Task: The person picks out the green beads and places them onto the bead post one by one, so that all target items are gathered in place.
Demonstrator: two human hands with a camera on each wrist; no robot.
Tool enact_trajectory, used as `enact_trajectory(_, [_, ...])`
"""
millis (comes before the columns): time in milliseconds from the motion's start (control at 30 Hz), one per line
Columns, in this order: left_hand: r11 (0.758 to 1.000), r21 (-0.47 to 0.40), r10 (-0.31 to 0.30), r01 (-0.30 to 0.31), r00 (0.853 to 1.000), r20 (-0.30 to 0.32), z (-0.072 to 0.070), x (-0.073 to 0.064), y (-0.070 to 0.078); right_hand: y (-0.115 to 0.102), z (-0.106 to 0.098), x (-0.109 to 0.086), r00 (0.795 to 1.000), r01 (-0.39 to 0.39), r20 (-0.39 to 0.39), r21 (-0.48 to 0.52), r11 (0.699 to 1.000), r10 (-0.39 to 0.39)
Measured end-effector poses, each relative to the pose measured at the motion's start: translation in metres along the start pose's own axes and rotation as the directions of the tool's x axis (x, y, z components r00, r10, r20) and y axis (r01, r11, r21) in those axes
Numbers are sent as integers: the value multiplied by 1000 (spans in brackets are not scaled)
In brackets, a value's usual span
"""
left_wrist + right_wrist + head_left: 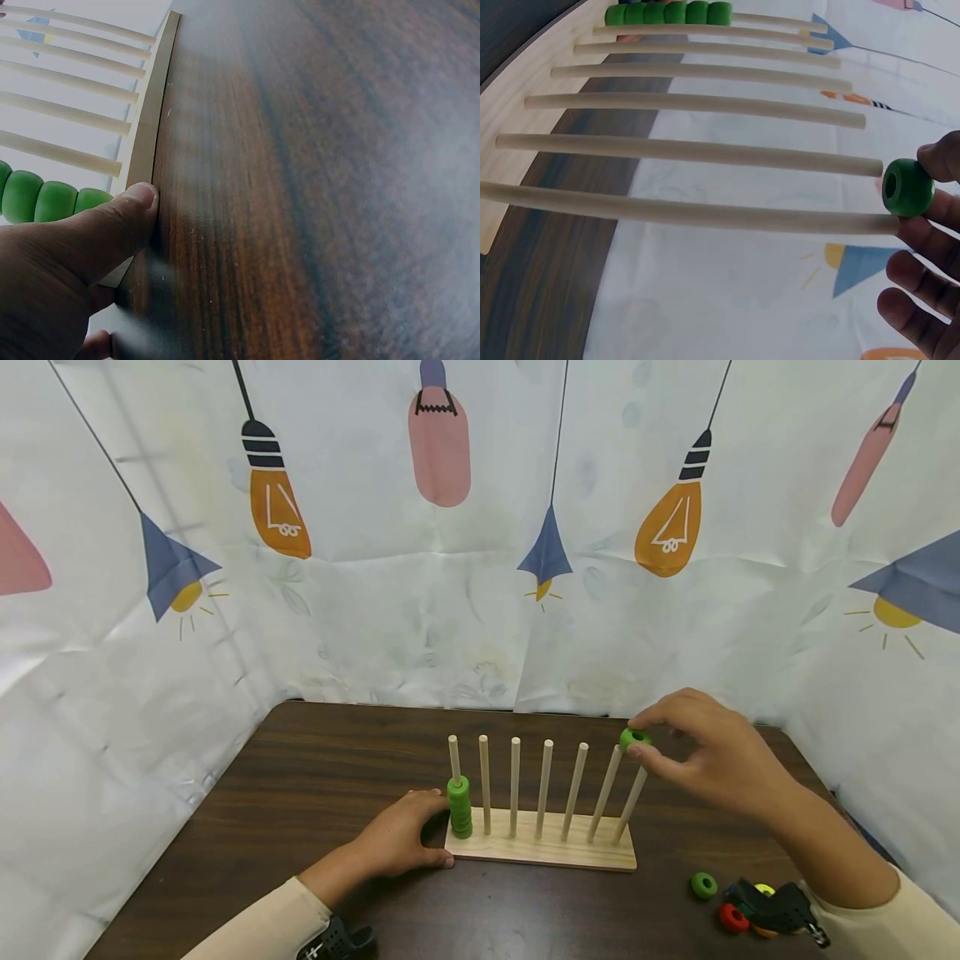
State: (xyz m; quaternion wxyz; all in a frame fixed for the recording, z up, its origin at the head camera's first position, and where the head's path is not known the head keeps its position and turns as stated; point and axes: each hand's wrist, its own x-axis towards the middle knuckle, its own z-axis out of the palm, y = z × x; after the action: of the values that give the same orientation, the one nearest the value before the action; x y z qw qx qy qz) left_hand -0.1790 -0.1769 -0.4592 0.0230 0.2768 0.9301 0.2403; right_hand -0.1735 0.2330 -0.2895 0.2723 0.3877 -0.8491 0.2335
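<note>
A wooden peg rack (pixel 540 850) stands on the table, with a row of several upright pegs. Green beads (pixel 459 810) are stacked on its leftmost peg; the other pegs carry none. My left hand (pixel 397 837) grips the left end of the rack's base, the thumb lying along the front edge in the left wrist view. Between thumb and fingers my right hand (pixel 712 752) pinches one green bead (pixel 913 189) close to the tips of the two rightmost pegs. In the right wrist view the bead's hole faces toward the pegs, and the bead is not threaded on.
Loose beads lie at the table's front right: a green one (pixel 703 885), a red one (pixel 733 918) and yellow ones (pixel 765 889), partly hidden by the black wrist device (pixel 780 908). Behind the dark wooden table (pixel 337 760) hangs a lamp-patterned cloth (pixel 390 627).
</note>
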Motion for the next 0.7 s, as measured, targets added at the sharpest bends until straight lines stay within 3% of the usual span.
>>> enact_trajectory(400, [1000, -4, 6, -6, 1000, -4, -1, 0, 1, -1, 9, 7, 998, 66, 1, 33, 997, -66])
enact_trajectory(700, [1000, 4, 12, -12, 1000, -4, 0, -1, 0, -7, 14, 13, 998, 55, 11, 38, 998, -55])
